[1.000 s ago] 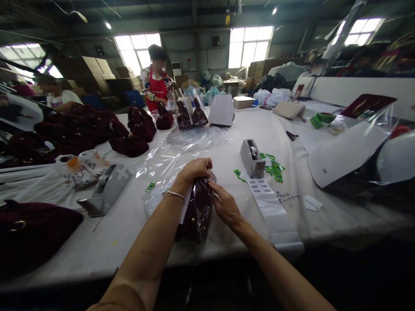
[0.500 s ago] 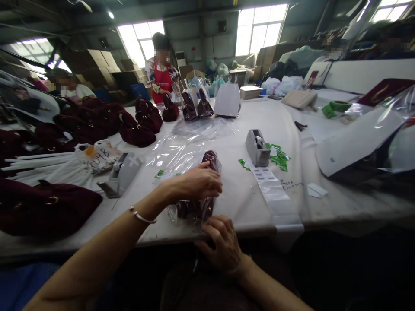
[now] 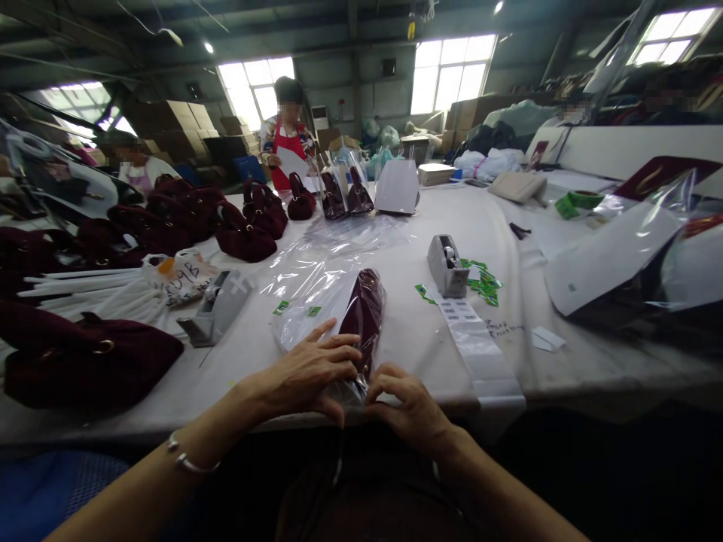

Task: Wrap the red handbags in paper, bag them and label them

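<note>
A dark red handbag (image 3: 366,312) lies inside a clear plastic bag (image 3: 288,325) at the table's front edge. My left hand (image 3: 308,369) rests on the plastic at the handbag's lower left, fingers spread and thumb apart. At the handbag's lower right corner, my right hand (image 3: 404,403) pinches the edge of the clear plastic between thumb and forefinger. Two small green packets (image 3: 281,307) show at the left part of the plastic. More flat clear plastic (image 3: 350,233) lies beyond the wrapped handbag.
Tape dispensers stand left (image 3: 218,309) and right (image 3: 447,265), with green packets (image 3: 483,282) and a label strip (image 3: 474,339) beside the right one. Dark red handbags (image 3: 245,233) crowd the left. A person in a red apron (image 3: 288,150) stands across the table.
My left hand has slid down and left off the handbag's upper part, uncovering it. My right hand's thumb and forefinger have come together at the plastic's edge. The person opposite now holds a white sheet.
</note>
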A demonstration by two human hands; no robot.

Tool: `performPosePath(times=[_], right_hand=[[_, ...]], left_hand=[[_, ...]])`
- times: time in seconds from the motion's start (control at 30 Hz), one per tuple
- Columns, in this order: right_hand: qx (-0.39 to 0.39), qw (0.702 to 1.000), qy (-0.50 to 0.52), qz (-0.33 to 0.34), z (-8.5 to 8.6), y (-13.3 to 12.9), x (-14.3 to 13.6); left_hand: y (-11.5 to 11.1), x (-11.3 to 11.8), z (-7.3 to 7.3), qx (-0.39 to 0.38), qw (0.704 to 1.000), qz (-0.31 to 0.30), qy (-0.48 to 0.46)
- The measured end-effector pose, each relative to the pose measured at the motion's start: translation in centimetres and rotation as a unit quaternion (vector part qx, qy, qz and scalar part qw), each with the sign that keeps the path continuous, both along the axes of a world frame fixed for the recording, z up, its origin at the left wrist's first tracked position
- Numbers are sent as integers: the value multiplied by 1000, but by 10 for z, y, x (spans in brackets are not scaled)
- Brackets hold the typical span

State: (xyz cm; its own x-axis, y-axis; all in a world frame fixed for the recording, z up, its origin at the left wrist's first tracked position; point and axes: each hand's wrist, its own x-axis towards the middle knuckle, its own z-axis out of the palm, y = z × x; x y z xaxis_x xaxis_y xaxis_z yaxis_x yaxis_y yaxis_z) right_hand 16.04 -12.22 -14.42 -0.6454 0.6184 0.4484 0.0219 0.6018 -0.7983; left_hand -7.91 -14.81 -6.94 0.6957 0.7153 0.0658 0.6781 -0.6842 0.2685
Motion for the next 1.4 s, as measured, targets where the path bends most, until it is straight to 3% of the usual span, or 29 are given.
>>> performPosePath(times=[0.1,0.2,0.37,0.43,0.57,0.67,0.73,0.9,1.0,1.17,1.27,1.4], right_hand=[[56,998,-5,-2,12,10,15],[69,997,27,-32,5,10,21],[-15,988,94,-118,-31,-11,5],[-38,984,110,-132,-38,-19,-7],[-107,969,166,-149,-32,-13,-21],[-212,956,153,-133,-23,7,-24],[-239,953,129,-131,-20,23,-27],[-142,973,79,-162,-25,52,-41],[-126,968,68,-205,-31,58,-48],[3,971,27,-238,-36,66,-50],[-36,956,45,-287,-32,82,-32],[-44,904,88,-415,-16,130,23]], left_hand=[[1,0,-11,19,1000,19,0],[0,2,-22,63,996,48,-28],[-2,4,-31,130,987,39,-81],[-4,6,-31,157,982,26,-103],[-7,11,-27,162,980,35,-113],[-7,14,-26,158,980,50,-113],[-7,14,-27,170,977,56,-118],[-6,14,-31,242,964,70,-83],[-7,16,-31,246,966,67,-47],[-6,20,-33,257,962,84,-29],[-5,21,-36,267,959,89,-31],[-5,22,-38,276,956,90,-35]])
